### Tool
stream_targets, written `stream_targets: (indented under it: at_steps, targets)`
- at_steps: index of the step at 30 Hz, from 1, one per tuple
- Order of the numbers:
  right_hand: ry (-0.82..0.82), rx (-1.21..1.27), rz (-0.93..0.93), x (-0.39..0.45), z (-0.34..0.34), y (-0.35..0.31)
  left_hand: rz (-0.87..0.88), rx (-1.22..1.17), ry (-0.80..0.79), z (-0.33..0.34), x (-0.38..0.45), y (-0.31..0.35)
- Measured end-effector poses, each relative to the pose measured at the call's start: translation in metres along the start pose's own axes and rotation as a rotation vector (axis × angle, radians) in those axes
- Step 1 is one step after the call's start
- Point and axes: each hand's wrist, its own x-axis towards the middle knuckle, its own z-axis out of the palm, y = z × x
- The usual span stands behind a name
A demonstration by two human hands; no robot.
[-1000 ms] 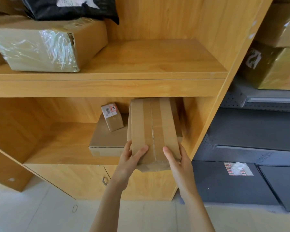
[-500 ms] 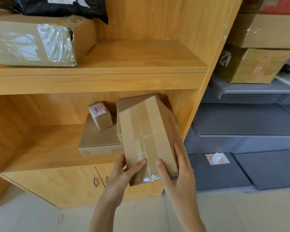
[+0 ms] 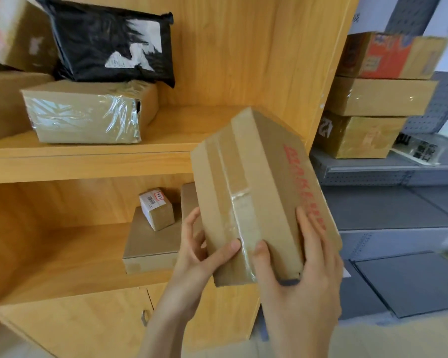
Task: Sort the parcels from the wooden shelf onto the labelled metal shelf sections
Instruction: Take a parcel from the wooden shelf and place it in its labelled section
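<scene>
At frame centre, left hand point(image 3: 199, 257) and right hand point(image 3: 299, 280) both gripping taped cardboard box point(image 3: 259, 192), tilting before wooden shelf point(image 3: 88, 164); metal shelf point(image 3: 373, 169) showing at right.

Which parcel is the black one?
The black bag on the top wooden shelf, lying on the plastic-wrapped box. All the others are brown cardboard.

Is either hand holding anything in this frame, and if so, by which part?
Both hands hold the taped brown cardboard box by its near, lower end: the left hand at its left corner, the right hand at its right corner.
</scene>
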Motion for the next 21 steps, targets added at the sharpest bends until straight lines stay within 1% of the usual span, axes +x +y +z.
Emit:
stream_targets:
  at_steps: [4,6,10,14,18,21]
  targets:
    - [0.029,-0.148,-0.175,0.019,-0.003,-0.026,0.038,-0.107,-0.013,0.001,0.003,0.019]
    - [0.061,-0.152,-0.223,0.024,-0.007,-0.035,0.057,-0.125,-0.025,0.003,0.002,0.024]
    - [0.123,-0.101,-0.254,0.031,-0.009,-0.045,0.123,-0.107,-0.053,0.005,0.007,0.04]
    - [0.086,-0.037,-0.288,0.042,-0.002,-0.047,0.166,-0.096,-0.014,0.002,0.018,0.053]
    - [0.045,0.005,-0.298,0.049,0.009,-0.038,0.162,0.012,0.005,0.003,0.024,0.059]
    - [0.035,0.067,-0.297,0.049,0.016,-0.026,0.108,0.06,0.01,0.004,0.024,0.061]
